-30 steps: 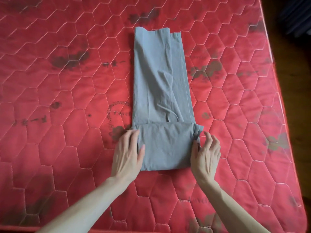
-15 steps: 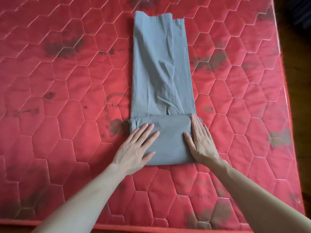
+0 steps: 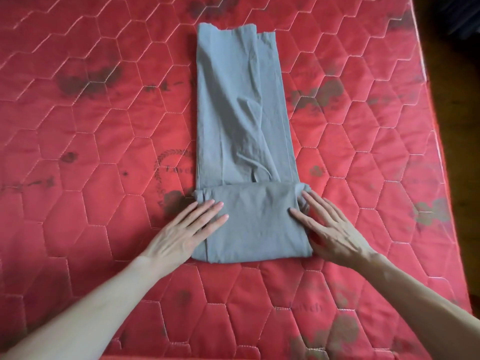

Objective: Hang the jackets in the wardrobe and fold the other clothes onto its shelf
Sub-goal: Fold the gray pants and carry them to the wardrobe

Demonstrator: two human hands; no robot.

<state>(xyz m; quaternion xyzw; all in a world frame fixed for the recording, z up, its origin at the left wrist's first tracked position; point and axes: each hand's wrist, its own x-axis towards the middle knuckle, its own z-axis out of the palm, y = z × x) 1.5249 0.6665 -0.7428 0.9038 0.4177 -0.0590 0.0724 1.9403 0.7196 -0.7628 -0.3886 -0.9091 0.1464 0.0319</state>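
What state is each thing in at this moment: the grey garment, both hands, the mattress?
Grey garment: lying flat, folded lengthwise, near end folded over once.
Left hand: fingers straight, resting on the fold's left edge.
Right hand: fingers straight, resting on the fold's right edge.
Red mattress: bare, quilted, dark stains.

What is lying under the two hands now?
Both the left hand and right hand rest flat on the folded end of the grey garment, partly on the red mattress. Inner layers are hidden.
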